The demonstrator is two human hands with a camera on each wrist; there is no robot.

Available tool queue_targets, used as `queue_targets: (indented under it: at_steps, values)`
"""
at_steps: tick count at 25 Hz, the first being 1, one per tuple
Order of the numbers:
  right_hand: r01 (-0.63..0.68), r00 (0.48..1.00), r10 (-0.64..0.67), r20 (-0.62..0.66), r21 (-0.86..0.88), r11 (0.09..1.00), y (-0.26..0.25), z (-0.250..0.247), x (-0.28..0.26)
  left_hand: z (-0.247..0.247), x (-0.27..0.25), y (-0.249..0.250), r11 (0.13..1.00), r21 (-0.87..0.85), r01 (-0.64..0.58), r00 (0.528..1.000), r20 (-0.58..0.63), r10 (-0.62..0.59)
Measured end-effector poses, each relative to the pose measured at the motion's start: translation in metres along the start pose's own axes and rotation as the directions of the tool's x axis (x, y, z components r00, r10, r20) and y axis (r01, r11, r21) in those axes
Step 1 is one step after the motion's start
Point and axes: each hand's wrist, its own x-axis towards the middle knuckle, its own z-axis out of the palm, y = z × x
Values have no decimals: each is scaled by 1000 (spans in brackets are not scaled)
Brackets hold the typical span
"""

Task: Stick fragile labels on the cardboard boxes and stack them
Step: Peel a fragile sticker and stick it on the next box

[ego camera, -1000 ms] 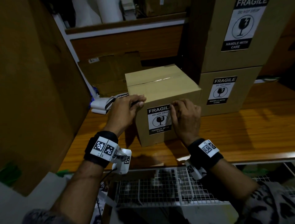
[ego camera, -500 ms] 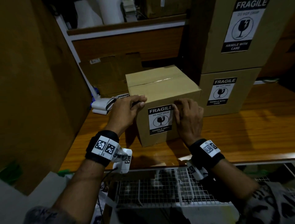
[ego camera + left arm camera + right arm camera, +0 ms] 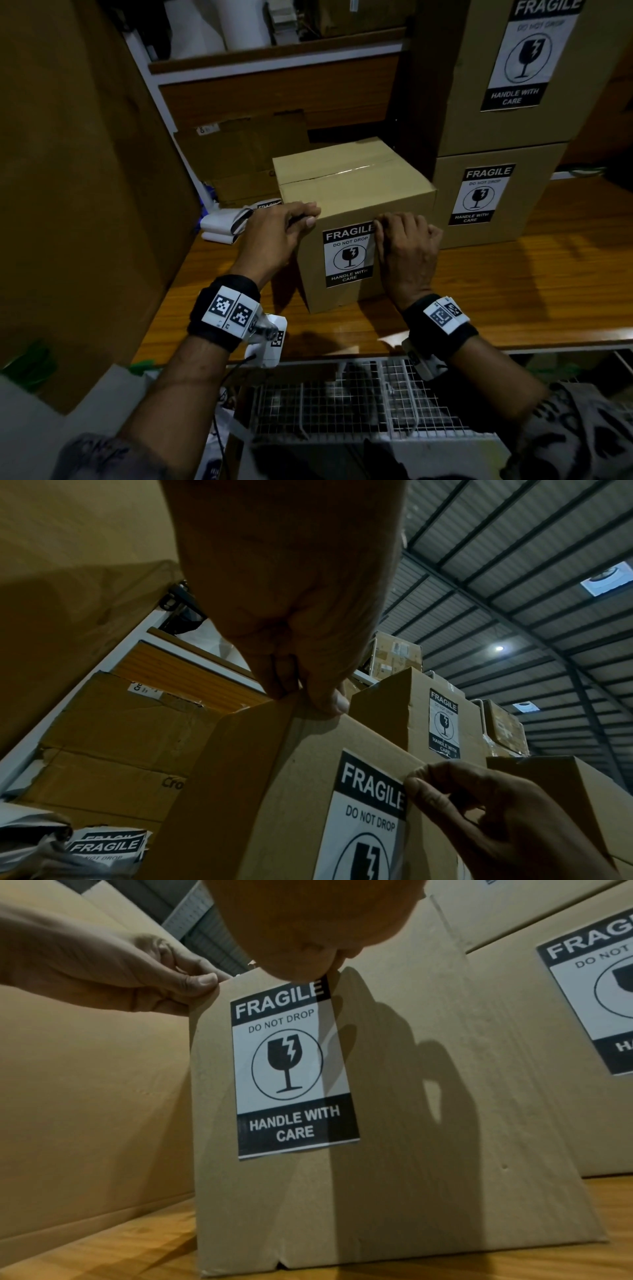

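Right hand (image 3: 407, 253) has slid to the label's (image 3: 347, 257) top-right corner, fingers curled pressing; left hand (image 3: 274, 233) grips the box (image 3: 342, 192) edge; sticking nearly done.

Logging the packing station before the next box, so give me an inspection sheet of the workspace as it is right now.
Surface: wooden bench, box standing on it.
Job's things: small cardboard box with fragile label on its front; two labelled boxes stacked beside it.
Clutter: spare labels at left; flattened cardboard behind.
Grippers: left hand grips the box's top corner; right hand presses the label's right edge.
Cables: thin lead at the left wrist camera.
Surroundings: shelving, wire basket below.
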Motion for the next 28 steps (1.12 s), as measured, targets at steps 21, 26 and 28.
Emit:
queue_targets:
  at_steps: [21,26,28]
  values:
    - [-350,936,322,146,262,899,-42,8,-28,0,3,-2,999,32,-28,1000,1,28]
    - [-251,960,276,-37,316,915,-25,10,-20,-2,4,-5,999,29,-16,1000,16,15]
    - [-193,975,215,-62,255,948,-15,11,-14,-3,4,-6,999,25,-23,999,22,23]
